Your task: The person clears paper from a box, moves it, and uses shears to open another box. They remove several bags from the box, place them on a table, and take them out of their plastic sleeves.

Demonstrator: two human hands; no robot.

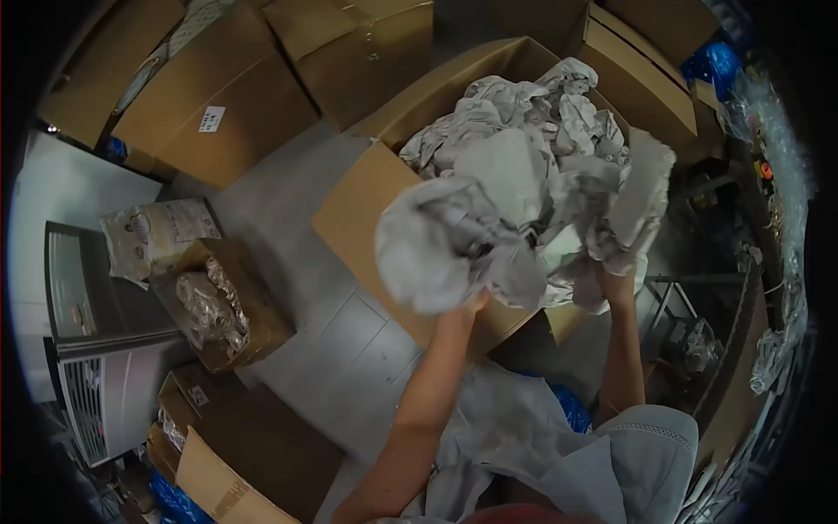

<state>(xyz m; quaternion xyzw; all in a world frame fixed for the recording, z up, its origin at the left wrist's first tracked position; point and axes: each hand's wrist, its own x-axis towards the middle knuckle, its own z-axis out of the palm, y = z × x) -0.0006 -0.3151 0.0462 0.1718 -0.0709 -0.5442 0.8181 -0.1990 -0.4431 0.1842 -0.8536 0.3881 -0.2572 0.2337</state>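
Both arms reach forward over an open cardboard box (pixel 367 192) heaped with crumpled grey packing paper (pixel 511 166). My left hand (pixel 478 300) grips a bunched sheet of packing paper (pixel 423 253), which hangs out over the box's near left flap and looks blurred. Most of the fingers are hidden behind it. To the right, my right hand (pixel 617 285) is closed on more crumpled packing paper (pixel 615 223), its fingers largely covered by the folds. A further length of loose grey paper (pixel 524 410) lies across my lap, below the box.
Large cardboard boxes (pixel 223 96) stand along the back. At left are a small box (pixel 266 336) with clear plastic wrap, a printed bag (pixel 157 236) and a grey appliance (pixel 109 288). An open box (pixel 262 437) sits lower left. Bubble wrap (pixel 786 236) hangs at right.
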